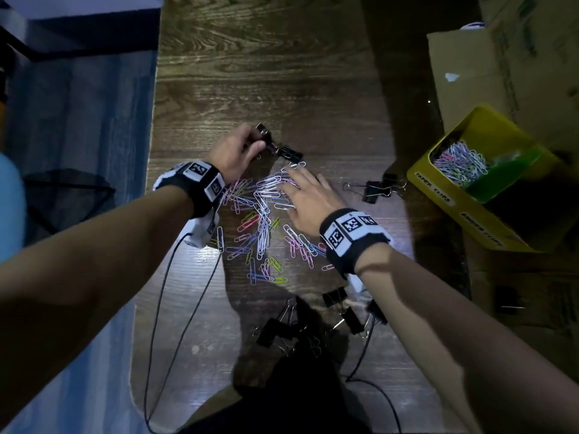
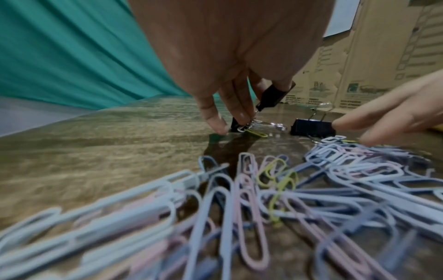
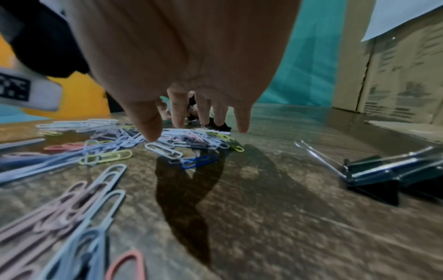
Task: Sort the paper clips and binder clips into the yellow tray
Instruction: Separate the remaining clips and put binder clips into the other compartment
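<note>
Pastel paper clips [image 1: 260, 211] lie scattered mid-table. My left hand [image 1: 254, 143] is at the pile's far edge and pinches a black binder clip [image 2: 273, 96]; its fingertips also touch the wire handle of a second clip [image 2: 257, 124] on the table. Another binder clip [image 1: 289, 153] lies just right of it. My right hand [image 1: 302, 184] is spread with straight fingers [image 3: 178, 115] over the paper clips and holds nothing. The yellow tray [image 1: 438, 191] stands at the right, with paper clips [image 1: 460, 164] in its far compartment.
More black binder clips lie right of my right hand [image 1: 377, 188] and near the table's front edge [image 1: 275, 328]. Cardboard boxes [image 1: 501, 67] stand behind and under the tray. Wrist-camera cables [image 1: 163, 296] trail across the table. The table's left edge drops to a blue floor.
</note>
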`<state>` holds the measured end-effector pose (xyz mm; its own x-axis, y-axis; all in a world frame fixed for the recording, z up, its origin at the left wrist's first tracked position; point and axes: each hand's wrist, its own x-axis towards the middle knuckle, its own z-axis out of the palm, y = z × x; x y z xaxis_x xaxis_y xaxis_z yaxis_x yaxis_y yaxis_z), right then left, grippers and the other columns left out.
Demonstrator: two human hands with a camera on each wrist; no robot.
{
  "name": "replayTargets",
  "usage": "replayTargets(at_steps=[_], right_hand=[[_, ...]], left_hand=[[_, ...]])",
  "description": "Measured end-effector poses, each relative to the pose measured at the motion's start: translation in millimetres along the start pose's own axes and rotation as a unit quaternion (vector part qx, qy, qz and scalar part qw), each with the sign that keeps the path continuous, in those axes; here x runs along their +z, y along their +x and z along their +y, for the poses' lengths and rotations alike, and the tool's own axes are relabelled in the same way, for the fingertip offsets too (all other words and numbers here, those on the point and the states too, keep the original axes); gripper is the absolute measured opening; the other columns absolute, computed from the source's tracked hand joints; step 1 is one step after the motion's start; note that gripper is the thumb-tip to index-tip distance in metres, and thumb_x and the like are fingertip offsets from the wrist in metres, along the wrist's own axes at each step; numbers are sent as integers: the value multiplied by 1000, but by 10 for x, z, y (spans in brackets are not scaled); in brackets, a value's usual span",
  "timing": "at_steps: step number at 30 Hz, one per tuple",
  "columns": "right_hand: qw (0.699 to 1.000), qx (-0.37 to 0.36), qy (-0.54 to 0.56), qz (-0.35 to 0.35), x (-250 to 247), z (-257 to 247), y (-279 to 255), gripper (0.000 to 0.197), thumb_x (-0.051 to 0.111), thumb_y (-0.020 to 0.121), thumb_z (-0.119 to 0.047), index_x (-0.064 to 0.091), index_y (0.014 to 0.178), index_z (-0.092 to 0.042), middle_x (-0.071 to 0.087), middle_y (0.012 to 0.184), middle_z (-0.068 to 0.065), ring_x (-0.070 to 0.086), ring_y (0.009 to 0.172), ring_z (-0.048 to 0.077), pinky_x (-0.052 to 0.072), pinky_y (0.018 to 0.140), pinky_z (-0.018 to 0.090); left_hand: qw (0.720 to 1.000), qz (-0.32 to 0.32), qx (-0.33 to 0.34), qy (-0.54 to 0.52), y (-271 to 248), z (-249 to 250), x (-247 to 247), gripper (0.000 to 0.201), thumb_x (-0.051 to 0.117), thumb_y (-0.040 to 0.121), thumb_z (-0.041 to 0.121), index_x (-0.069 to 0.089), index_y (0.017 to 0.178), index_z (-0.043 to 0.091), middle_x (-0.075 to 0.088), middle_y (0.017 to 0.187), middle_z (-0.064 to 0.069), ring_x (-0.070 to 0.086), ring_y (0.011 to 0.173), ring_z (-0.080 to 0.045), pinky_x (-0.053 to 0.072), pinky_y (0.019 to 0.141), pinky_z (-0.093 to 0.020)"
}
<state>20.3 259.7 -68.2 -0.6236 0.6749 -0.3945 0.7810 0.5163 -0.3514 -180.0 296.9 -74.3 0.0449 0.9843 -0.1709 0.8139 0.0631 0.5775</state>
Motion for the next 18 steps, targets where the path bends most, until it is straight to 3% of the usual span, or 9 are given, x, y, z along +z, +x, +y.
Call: replayTargets(at_steps=[4,7,10,12,14,16,18], right_hand=[[1000,17,-4,-13,68,65,51,61,50,92,-30,23,146,-20,3,159,6,1,146,28,10,114,58],[1000,12,5,21,144,81,-46,57,48,93,-32,27,145,-20,13,157,7,7,145,27,11,116,52],[998,12,16,51,188,70,-158,52,51,92,-31,36,141,-19,26,151,8,16,143,27,15,115,46],[996,22,30,85,144,49,-152,48,52,91,-27,42,137,-19,34,144,9,25,138,27,22,111,44],[991,30,44,121,54,37,-75,47,54,89,-24,45,134,-20,35,142,9,30,134,27,28,111,46],[991,19,39,125,-48,34,36,51,55,87,-23,42,137,-23,27,148,11,24,138,28,26,111,50],[997,4,2,80,-132,44,146,59,55,87,-24,34,142,-26,12,156,9,12,143,30,18,112,53]], left_hand=[[1000,-12,6,4,170,-29,-7,30,57,90,17,53,117,3,58,113,-20,54,105,-32,37,88,-29],[999,11,32,3,148,-42,-16,32,56,88,9,53,120,5,56,119,-19,52,111,-32,37,96,-34],[997,57,40,13,20,-127,43,31,56,84,4,56,115,5,54,115,-19,53,107,-33,41,96,-39],[997,69,27,16,-38,-142,82,42,65,81,14,53,120,8,50,121,-19,52,109,-34,42,97,-38],[998,60,1,35,-5,-74,88,64,73,75,28,44,131,17,38,133,-20,49,116,-35,42,101,-39],[997,45,-22,62,118,25,54,81,77,70,38,35,139,27,21,145,-22,43,123,-38,39,105,-41],[997,6,-41,71,282,71,27,83,77,70,43,34,140,29,18,147,-23,42,125,-39,37,106,-42]])
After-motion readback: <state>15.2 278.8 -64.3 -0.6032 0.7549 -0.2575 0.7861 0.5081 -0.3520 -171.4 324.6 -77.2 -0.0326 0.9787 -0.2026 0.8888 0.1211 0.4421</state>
